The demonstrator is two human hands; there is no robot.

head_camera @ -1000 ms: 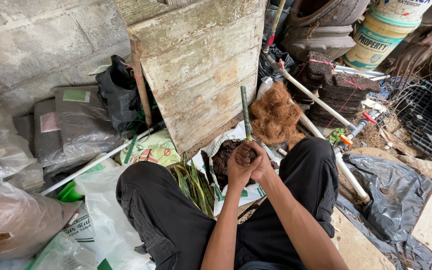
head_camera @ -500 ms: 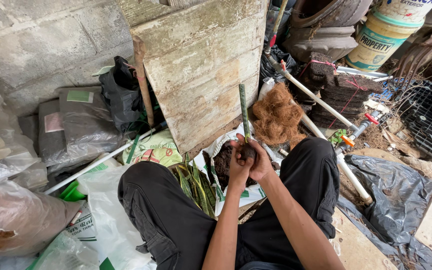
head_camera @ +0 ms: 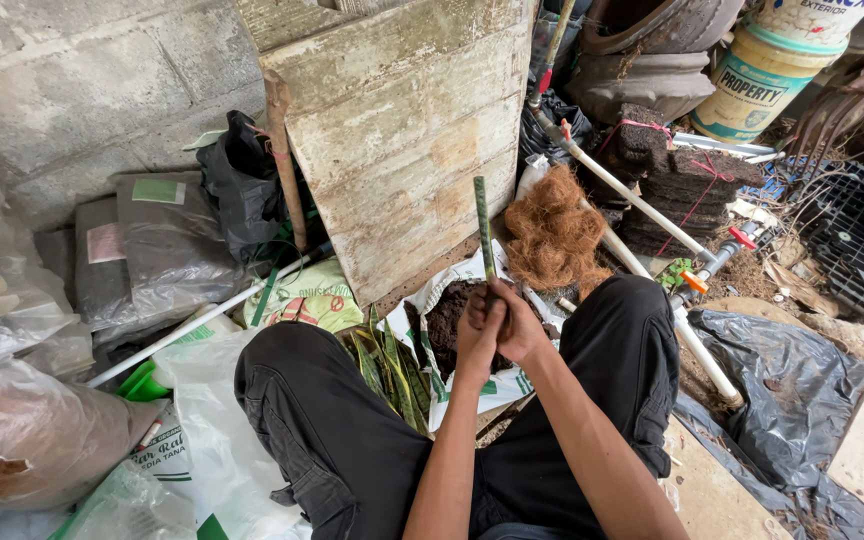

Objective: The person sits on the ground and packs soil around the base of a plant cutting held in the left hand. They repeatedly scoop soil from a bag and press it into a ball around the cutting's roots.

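While I sit with my knees apart near the centre of the frame, both my hands meet around the foot of a green cutting (head_camera: 484,228), a narrow, stiff leaf that stands nearly upright and rises toward the weathered wooden board (head_camera: 402,130) in the upper middle. My left hand (head_camera: 479,335) is curled, its fingers pressed together around the base of the cutting. My right hand (head_camera: 520,328) lies against it from the right side, its fingers also closed and folded over the same spot, so the two hands touch each other. Whether my fingertips pinch the leaf itself or something packed at its base I cannot tell, because the hands hide that part.

Just under my hands lies an open white sack (head_camera: 472,385) with dark soil (head_camera: 444,322) in it, between my legs. To the left of the sack, close against my left thigh, lies a bundle of striped green leaves (head_camera: 392,365). Above and to the right of my hands sits a clump of brown coconut fibre (head_camera: 555,232). A white pipe (head_camera: 642,210) runs slantwise down the right half of the frame past my right knee. At lower left lie clear plastic bags (head_camera: 32,440), and grey filled bags (head_camera: 152,250) lean on the block wall (head_camera: 72,80) in the upper left.
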